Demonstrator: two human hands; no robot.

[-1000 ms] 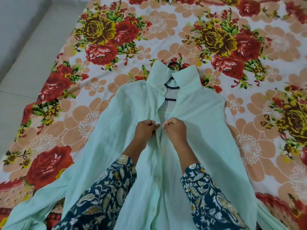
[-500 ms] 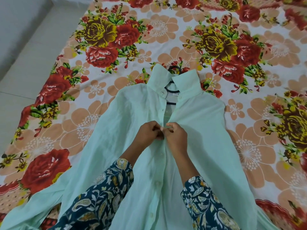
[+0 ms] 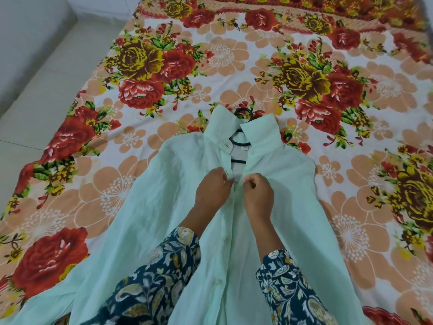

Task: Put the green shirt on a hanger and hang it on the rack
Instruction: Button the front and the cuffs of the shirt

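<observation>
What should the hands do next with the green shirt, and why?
Probably fasten the front at the spot where the left hand and right hand pinch the two edges of the green shirt. The hanger already sits inside the collar, and the front above the hands gapes open, so closing it should keep the shirt on.

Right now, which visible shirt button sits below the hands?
The low button on the green shirt placket, between the patterned sleeves; the collar button sits far higher, beside the black hanger.

Home bedroom: floral bedsheet [image 3: 234, 55] over bed, tiled floor [image 3: 35, 90] beside
</observation>
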